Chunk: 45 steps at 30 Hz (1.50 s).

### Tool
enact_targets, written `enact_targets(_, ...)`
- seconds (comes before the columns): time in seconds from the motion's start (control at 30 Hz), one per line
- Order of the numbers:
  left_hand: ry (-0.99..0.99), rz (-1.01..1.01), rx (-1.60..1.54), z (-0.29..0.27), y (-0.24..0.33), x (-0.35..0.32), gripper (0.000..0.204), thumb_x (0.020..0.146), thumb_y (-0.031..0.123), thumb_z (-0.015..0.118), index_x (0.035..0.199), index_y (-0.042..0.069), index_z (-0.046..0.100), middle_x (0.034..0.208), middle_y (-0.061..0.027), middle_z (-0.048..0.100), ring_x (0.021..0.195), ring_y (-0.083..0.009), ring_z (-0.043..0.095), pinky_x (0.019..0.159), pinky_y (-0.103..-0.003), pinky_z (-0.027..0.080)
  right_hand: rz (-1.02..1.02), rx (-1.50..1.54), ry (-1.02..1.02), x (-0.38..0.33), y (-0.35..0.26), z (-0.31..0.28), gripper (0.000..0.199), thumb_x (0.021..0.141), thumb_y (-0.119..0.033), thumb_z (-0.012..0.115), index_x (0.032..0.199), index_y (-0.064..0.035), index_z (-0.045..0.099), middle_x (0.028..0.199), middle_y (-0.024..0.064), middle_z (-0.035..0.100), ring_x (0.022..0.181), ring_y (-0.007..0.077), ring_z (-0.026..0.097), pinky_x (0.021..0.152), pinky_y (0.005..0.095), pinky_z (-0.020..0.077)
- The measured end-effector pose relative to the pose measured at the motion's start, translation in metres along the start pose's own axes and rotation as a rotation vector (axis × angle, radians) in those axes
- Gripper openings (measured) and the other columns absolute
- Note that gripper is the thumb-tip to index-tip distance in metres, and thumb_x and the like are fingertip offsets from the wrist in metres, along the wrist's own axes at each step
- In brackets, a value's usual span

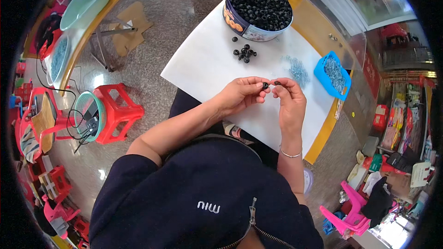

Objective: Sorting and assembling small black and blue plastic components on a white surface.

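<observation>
Black bead (265, 85) and left hand (242, 96) are together: the thumb and fingers pinch the bead, out in front of the person's tummy and above a big white sheet (198, 60). Right hand (291, 100) is just beside it, with the thumb and fingers nearly closed around a small dark piece (277, 83). That piece is too tiny for me to tell just what it is. Both hands are close, with their fingertips almost meeting. A thin bracelet (291, 155) goes around the right wrist. The sheet lies on a yellow table (318, 145). Past the hands, a little bunch of loose black beads (244, 55) sits on the sheet, and one more lies a bit away from the rest. Behind them is a big round tin (259, 34), full of black beads right up to the top. Over to the right, a pile of tiny pale blue bits (298, 71) is spread on the sheet. Next to that pile is a bright blue tray (343, 94) with more tiny bits inside. On the floor to the left, a red stool (115, 110) stands near a green basket (102, 122).
</observation>
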<state>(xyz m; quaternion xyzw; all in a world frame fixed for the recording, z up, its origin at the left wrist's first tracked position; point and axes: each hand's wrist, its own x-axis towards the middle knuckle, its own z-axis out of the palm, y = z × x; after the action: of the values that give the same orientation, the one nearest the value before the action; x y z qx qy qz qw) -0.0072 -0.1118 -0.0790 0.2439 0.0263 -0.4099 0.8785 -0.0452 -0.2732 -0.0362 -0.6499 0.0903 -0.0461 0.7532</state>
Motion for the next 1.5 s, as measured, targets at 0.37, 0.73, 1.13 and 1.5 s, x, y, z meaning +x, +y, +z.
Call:
enact_targets(0.37,0.025,0.024,0.167,0.016,0.001,-0.005,0.023,0.095,0.011,0.052,0.115,-0.001,0.056,0.094,-0.0057,0.063,0.077,-0.0107,0.061,0.076,-0.025,0.052,-0.209,-0.400,0.043,-0.017,-0.007,0.003,0.012,0.083,0.001,0.064,0.094,-0.0018,0.068,0.093,0.0041,0.062,0.085,0.0117,0.058,0.075,0.0247,0.0469)
enact_targets(0.73,0.044,0.101,0.401,0.013,0.000,-0.005,0.022,0.094,0.010,0.056,0.109,-0.004,0.060,0.091,-0.0061,0.063,0.075,-0.0117,0.059,0.074,-0.026,0.051,-0.422,-0.683,0.049,-0.022,-0.005,0.008,0.016,0.079,0.001,0.067,0.094,-0.0038,0.068,0.091,0.0060,0.064,0.080,0.0167,0.060,0.067,0.0273,0.0493)
enact_targets(1.13,0.086,0.165,0.522,0.024,-0.005,-0.004,0.022,0.094,0.011,0.056,0.109,-0.004,0.061,0.089,-0.0052,0.063,0.072,-0.0109,0.058,0.072,-0.026,0.052,-0.426,-0.548,0.165,-0.026,0.011,0.007,0.014,0.082,0.002,0.065,0.095,-0.0029,0.067,0.090,0.0074,0.063,0.080,0.0179,0.059,0.070,0.0270,0.0486)
enact_targets(1.5,0.018,-0.010,0.618,0.016,0.006,-0.001,0.026,0.093,0.015,0.059,0.108,-0.006,0.062,0.088,-0.0078,0.065,0.074,-0.0124,0.061,0.071,-0.025,0.051,-0.551,-0.737,-0.010,-0.021,0.017,-0.010,0.013,0.080,0.000,0.066,0.093,-0.0033,0.065,0.088,0.0079,0.061,0.080,0.0212,0.057,0.067,0.0307,0.0480)
